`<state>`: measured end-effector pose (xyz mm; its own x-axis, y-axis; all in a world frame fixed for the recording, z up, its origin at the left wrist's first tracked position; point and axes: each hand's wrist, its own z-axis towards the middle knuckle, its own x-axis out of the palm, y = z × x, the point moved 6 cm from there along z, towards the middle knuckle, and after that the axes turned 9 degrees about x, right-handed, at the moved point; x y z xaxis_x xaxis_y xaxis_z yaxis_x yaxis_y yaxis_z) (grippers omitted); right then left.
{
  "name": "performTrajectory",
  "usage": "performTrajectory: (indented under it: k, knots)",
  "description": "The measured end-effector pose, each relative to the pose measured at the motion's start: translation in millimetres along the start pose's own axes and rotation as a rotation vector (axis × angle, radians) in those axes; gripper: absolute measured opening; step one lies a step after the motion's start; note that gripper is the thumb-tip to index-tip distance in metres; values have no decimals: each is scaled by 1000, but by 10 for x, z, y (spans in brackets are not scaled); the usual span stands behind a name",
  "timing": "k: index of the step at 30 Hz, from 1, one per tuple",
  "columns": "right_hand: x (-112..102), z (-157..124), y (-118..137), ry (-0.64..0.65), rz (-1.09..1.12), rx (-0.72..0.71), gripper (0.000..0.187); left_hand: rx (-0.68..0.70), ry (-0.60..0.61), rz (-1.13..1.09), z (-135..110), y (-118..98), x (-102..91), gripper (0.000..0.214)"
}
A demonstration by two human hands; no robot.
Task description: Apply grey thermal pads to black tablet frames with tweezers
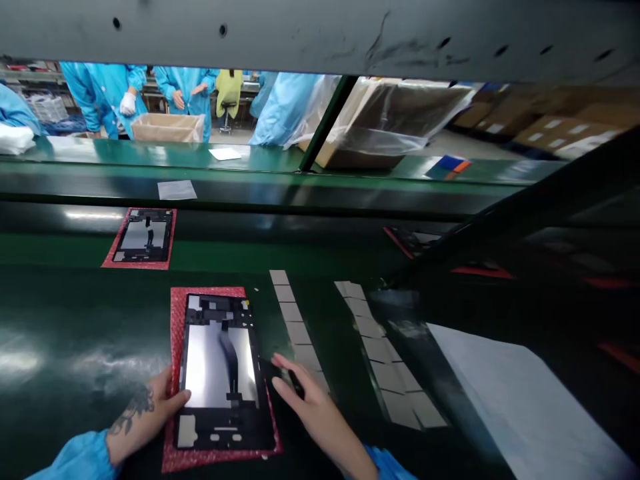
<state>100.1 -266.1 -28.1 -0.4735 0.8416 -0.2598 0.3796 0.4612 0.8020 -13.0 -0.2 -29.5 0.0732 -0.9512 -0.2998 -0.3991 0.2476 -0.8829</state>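
A tablet screen assembly (205,360) lies back side up on a red bubble-wrap sheet (176,320) in front of me. It has a black frame, a silvery middle and a dark flex cable (230,360). My left hand (153,407) grips its left edge, thumb on top and fingers partly hidden at the bubble wrap. Off the right edge, my right hand (313,400) is curled around a small dark object (296,384), mostly hidden by the fingers. Beyond that hand runs a strip of pale rectangular pieces (295,331), its near end partly covered.
More pale pieces (380,360) and a white sheet (520,393) lie to the right. Farther back, another tablet assembly (143,235) rests on red wrap. A grey beam (320,37) crosses overhead; a dark slanted bar (500,207) stands right. Blue-clad co-workers (185,93) stand beyond.
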Motion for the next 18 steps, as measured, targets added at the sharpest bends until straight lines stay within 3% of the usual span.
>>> performTrajectory:
  k: [2, 5, 7, 11, 15, 18]
  knots:
    - [132, 168, -20, 4, 4, -40, 69, 103, -128, 342, 62, -120, -241, 28]
    - [297, 275, 16, -16, 18, -138, 60, 331, -292, 554, 227, -369, -406, 36]
    - [346, 289, 39, -30, 42, -163, 52, 435, -297, 566, 378, -433, -357, 43]
    - [338, 317, 17, -65, 208, -113, 36, 503, -286, 635, 598, -365, -187, 46]
    - [370, 376, -17, -24, 458, -104, 34, 551, -308, 679, 611, -286, -136, 44]
    - [399, 423, 6, 0, 459, -136, 38, 511, -337, 667, 604, -244, -171, 44]
